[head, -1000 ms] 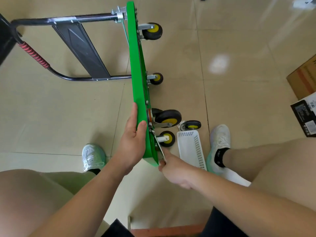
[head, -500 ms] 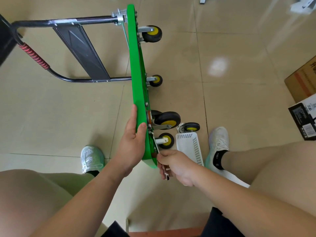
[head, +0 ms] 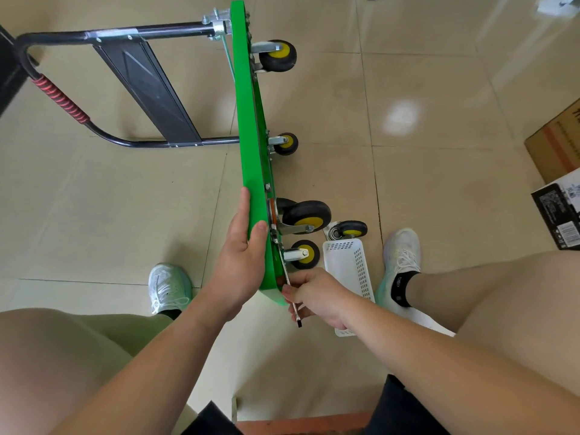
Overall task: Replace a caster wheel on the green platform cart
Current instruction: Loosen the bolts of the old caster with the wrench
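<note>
The green platform cart (head: 251,146) stands tipped on its long side on the tiled floor (head: 439,183). Its deck is upright and seen edge-on, running away from the person between their two feet. Its black folding handle (head: 62,102), with a red-wrapped grip, sticks out to the left. The four casters point to the right.

The left hand (head: 241,268) grips the near end of the deck. Its fingers lie along the left face and its thumb is laid over the upper edge. The right hand (head: 317,296) is just beside the deck's near corner, on the wheel side. It is curled round a flat metal wrench (head: 298,320). The wrench's shaft runs up along the underside toward the mounting of the nearest small caster (head: 306,254), and its lower end pokes out below the fist. Whether the wrench's head sits on a bolt cannot be made out.

Just above that caster is a larger black-and-yellow caster (head: 306,215) on its swivel bracket. The other two casters (head: 277,56) (head: 285,143) sit farther along the deck.

A loose caster wheel (head: 350,230) lies on the floor to the right of the cart. It touches the far end of a white perforated basket (head: 348,271), which lies beside the right hand. A cardboard box (head: 555,146) and a black carton (head: 558,211) sit at the right edge of the view.
</note>
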The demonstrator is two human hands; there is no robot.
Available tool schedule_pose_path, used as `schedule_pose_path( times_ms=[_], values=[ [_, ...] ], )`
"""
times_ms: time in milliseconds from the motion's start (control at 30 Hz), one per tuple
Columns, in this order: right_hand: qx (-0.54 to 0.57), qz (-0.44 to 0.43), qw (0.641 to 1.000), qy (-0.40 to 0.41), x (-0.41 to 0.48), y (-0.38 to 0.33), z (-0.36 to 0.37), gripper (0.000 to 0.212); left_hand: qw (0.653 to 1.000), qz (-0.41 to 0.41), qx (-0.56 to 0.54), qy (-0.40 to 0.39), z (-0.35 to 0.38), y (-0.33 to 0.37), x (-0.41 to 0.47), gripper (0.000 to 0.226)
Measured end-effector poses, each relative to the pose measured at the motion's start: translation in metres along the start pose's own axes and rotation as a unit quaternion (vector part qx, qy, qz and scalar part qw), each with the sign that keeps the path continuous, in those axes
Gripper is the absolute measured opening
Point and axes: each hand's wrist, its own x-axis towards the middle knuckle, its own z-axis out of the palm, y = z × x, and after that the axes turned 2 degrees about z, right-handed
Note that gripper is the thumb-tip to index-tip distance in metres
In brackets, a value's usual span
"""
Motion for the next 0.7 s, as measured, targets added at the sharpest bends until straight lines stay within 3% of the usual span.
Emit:
schedule_pose_path(
  times_ms=[133,300,700],
  values=[
    [-0.078,-0.052,0.994,0.054,0.008,0.01,0.001,0.026,1.0,-0.004,-0.004,-0.004,-0.001,0.001,-0.001,0.056],
    [-0.119,-0.068,0.99,0.028,0.013,0.012,-0.002,0.024,1.0,-0.008,-0.002,-0.006,-0.002,-0.001,0.0,0.057],
    [-0.209,-0.079,0.973,0.063,0.02,0.0,-0.023,0.034,1.0,0.001,0.004,-0.005,0.001,0.001,0.0,0.058]
  ],
)
